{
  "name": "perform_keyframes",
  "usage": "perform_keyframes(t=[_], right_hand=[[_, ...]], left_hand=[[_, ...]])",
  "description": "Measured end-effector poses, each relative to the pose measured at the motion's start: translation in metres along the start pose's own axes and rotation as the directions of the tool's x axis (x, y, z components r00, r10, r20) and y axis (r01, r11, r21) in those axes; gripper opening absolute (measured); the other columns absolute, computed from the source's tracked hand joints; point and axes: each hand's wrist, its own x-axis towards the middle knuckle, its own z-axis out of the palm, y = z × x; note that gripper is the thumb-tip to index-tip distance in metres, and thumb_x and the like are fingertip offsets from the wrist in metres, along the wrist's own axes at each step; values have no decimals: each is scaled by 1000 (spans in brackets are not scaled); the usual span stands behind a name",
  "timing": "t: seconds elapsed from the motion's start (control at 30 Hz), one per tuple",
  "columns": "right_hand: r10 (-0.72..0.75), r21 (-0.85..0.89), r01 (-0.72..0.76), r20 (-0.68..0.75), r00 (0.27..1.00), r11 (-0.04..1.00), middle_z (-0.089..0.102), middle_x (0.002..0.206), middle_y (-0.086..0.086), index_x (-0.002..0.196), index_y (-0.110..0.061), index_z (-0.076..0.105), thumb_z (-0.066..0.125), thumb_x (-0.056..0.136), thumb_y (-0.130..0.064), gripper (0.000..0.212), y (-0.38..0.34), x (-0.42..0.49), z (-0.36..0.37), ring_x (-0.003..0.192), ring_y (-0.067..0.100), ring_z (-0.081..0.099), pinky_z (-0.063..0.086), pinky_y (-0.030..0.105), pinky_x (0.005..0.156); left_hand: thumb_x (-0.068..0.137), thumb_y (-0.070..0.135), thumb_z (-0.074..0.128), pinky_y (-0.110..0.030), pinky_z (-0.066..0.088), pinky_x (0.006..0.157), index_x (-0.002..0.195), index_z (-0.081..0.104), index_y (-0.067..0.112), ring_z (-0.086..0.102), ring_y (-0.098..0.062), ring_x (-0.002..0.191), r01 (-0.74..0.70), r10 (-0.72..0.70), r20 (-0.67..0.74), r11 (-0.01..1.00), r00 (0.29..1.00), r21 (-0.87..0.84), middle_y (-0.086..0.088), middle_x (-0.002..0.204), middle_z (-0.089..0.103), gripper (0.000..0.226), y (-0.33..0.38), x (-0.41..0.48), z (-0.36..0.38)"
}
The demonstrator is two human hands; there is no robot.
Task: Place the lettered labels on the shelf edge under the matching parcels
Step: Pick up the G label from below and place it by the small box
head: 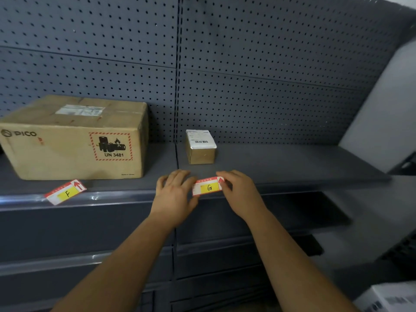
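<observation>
The G label [208, 187] is a small red and white card with a yellow patch, and the letter G is written on the patch. It sits at the front of the shelf [281, 163], right at the shelf edge [112, 198], and tips up a little on its right side. We see both hands on it. The left hand [174, 194] pinches the left end, with the thumb low and the fingers bent over the top. The right hand [240, 188] holds the right end, with its fingers curled down over the red arrow corner. So the label lies between the two hands, and each hand grips one end.

Just behind the label stands a small parcel [201, 147], brown with a white sticker on top. It is near the hands but not touching them. Nothing stands between the parcel and the label.

Off to the left, the F label [65, 192] lies crooked on the shelf edge, well apart from the hands. Just behind it sits a big box [74, 140] made of brown card, with the word PICO and a red warning mark on its front.

Behind it all is a dark wall full of little holes [247, 52]. Below are more dark shelves [67, 260]. A white box [391, 298] peeks in at the bottom right corner.
</observation>
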Motion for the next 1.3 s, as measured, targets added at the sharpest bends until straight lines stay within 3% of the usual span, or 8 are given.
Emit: perform_keyframes(t=[0.1, 0.17, 0.3, 0.53, 0.9, 1.13, 1.3], right_hand=[[30, 37, -29, -2, 1000, 999, 59, 107, -2, 125, -16, 62, 53, 97, -14, 30, 3, 2, -3, 94, 7, 54, 46, 21, 83], [60, 85, -59, -1, 998, 995, 59, 104, -4, 123, -16, 64, 54, 96, -12, 29, 5, 5, -5, 94, 7, 55, 48, 23, 84], [122, 120, -123, 17, 992, 985, 61, 110, -4, 121, -18, 65, 52, 96, -10, 29, 12, 12, -15, 99, 8, 56, 46, 18, 86], [90, 74, -94, 53, 995, 993, 63, 113, 2, 118, -16, 66, 52, 96, -7, 28, 28, 16, -14, 101, 12, 57, 48, 23, 87], [92, 50, -93, 29, 995, 994, 63, 111, 0, 117, -16, 66, 51, 96, -7, 27, 50, 20, -20, 99, 7, 56, 41, 9, 77], [51, 55, -53, 24, 998, 997, 64, 110, 3, 115, -15, 66, 52, 95, -6, 26, 54, 27, -13, 99, 11, 58, 48, 19, 82], [49, 62, -51, 36, 998, 997, 65, 109, 1, 114, -17, 66, 52, 95, -6, 25, 57, 32, -9, 98, 11, 59, 49, 20, 80]], left_hand=[[81, 42, 62, -47, 26, 105, 125, 51, 26, 39, -22, 128, -4, 4, 0, 1000, 1000, 0, -1, 133, 50, 48, 4, 3, 1], [81, 43, 62, -46, 25, 106, 126, 50, 26, 38, -22, 129, 1, -1, 2, 1000, 1000, -2, -1, 134, 49, 49, 5, 5, 1], [82, 40, 62, -44, 28, 106, 129, 48, 22, 38, -22, 128, 56, -56, 3, 998, 998, -8, -2, 135, 47, 53, 4, 0, 4], [81, 36, 64, -43, 39, 99, 122, 57, 18, 54, -22, 112, -39, 43, 93, 998, 995, -44, -1, 121, 58, 46, 14, -26, 23], [84, 39, 59, -44, 33, 103, 128, 52, 15, 44, -24, 122, 62, -60, 134, 998, 989, -7, -4, 131, 51, 51, 28, -15, 44], [88, 42, 51, -40, 31, 105, 133, 44, 19, 37, -21, 124, 117, -113, 168, 993, 979, -10, -2, 134, 40, 52, 31, -6, 51], [86, 42, 53, -41, 31, 103, 131, 46, 18, 38, -22, 122, 140, -136, 152, 990, 979, -16, -3, 131, 43, 51, 28, -10, 53]])
